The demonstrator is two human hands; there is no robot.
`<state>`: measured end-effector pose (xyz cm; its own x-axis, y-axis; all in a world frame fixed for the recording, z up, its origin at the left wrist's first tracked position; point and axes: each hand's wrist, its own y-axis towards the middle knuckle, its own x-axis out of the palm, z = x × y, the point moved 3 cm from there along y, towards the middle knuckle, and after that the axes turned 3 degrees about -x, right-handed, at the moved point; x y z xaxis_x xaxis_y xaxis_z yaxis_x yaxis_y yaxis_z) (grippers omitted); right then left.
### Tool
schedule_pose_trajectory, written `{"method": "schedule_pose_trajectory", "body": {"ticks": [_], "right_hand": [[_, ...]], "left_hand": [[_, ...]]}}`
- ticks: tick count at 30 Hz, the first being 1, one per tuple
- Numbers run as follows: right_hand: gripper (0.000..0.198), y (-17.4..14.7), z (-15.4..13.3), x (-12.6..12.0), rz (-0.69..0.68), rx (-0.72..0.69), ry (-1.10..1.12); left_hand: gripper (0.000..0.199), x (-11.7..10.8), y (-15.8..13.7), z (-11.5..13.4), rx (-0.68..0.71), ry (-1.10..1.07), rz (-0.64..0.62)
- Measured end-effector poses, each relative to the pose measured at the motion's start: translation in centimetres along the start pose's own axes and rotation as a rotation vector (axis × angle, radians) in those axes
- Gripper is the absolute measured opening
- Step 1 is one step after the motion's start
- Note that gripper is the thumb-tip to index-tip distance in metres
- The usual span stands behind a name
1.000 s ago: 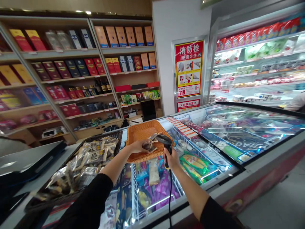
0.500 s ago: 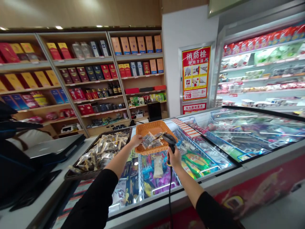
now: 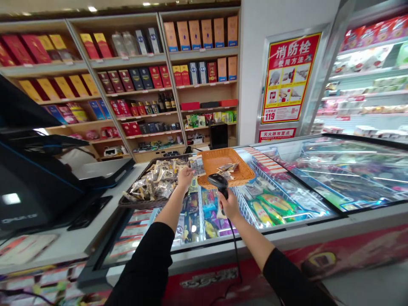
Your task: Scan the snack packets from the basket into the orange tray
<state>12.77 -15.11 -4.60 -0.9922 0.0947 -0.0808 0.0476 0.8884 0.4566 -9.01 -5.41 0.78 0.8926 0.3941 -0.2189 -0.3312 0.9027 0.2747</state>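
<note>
My left hand (image 3: 185, 176) pinches a small clear snack packet (image 3: 196, 165), lifted at the left rim of the orange wicker basket (image 3: 219, 159). Between that basket and my left arm lies a dark wicker tray (image 3: 127, 205) heaped with similar packets (image 3: 165, 172). My right hand (image 3: 230, 205) is wrapped around the handle of a black barcode scanner (image 3: 219, 182), whose head points left toward the held packet. From its handle a black cable runs down over the freezer's front. A few packets (image 3: 228, 168) lie inside the orange basket.
Both baskets rest on the glass top of a chest freezer (image 3: 299, 199) filled with packaged food. At left a checkout machine (image 3: 38, 182) stands on a white counter (image 3: 95, 221). Shelves of boxed goods (image 3: 140, 80) line the back wall, and a lit fridge (image 3: 366, 85) stands at right.
My left hand has moved out of the orange basket to its left edge with a packet. The scanner has shifted left and turned toward it. The camera view has tilted down.
</note>
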Motion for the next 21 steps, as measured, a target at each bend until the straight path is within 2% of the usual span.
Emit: {"method": "schedule_pose_trajectory", "body": {"ticks": [4,9,13,17,21], "right_hand": [[0.024,-0.4,-0.4,0.1,-0.048,-0.026,-0.085],[0.026,-0.6,-0.6,0.2,-0.034,-0.037,-0.146],[0.025,-0.6,-0.6,0.1,-0.024,-0.052,-0.136],[0.025,-0.6,-0.6,0.2,-0.01,-0.052,-0.109],[0.025,-0.7,-0.5,0.2,-0.005,-0.037,-0.057]], "left_hand": [[0.018,0.3,0.0,0.0,0.048,0.076,-0.002],[0.018,0.5,-0.5,0.5,0.075,0.093,-0.047],[0.017,0.4,-0.9,1.0,0.057,0.063,-0.049],[0.015,0.4,-1.0,1.1,0.057,0.127,-0.043],[0.005,0.7,-1.6,2.0,0.162,0.269,-0.057]]}}
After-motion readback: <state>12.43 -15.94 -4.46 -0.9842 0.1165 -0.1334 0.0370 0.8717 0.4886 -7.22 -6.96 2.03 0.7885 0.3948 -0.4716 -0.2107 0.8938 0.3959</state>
